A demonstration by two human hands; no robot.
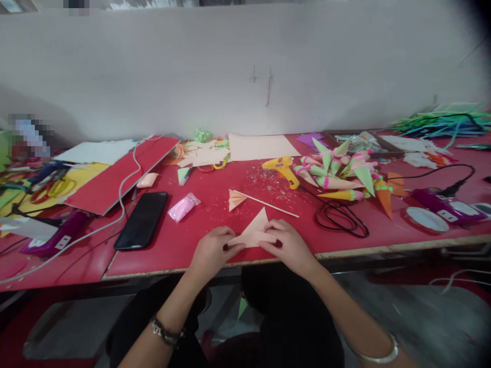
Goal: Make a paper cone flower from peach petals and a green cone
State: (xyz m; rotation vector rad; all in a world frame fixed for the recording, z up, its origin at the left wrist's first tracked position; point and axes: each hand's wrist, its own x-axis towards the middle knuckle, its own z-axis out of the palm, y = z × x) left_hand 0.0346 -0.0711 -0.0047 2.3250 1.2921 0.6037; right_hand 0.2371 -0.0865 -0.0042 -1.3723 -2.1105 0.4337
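Note:
Close to the table's front edge, a pale peach sheet of paper [253, 231] is held between both hands, with a pointed corner upward and a folded strip along its near side. My left hand [215, 247] pinches the strip's left end. At the right end, my right hand [286, 241] grips the paper between thumb and fingers. Just beyond lie a small pleated peach paper fan [236, 200] and a thin pale stick [268, 204]. A pink item in clear plastic wrap [184, 206] rests left of the hands.
A black phone [141, 221] lies to the left near a slanted red board [118, 176]. Toward the right are a yellow glue gun [283, 171] with a black cord, a heap of paper cones [341, 166] and a purple power strip [441, 204]. A peach sheet [263, 146] lies by the wall.

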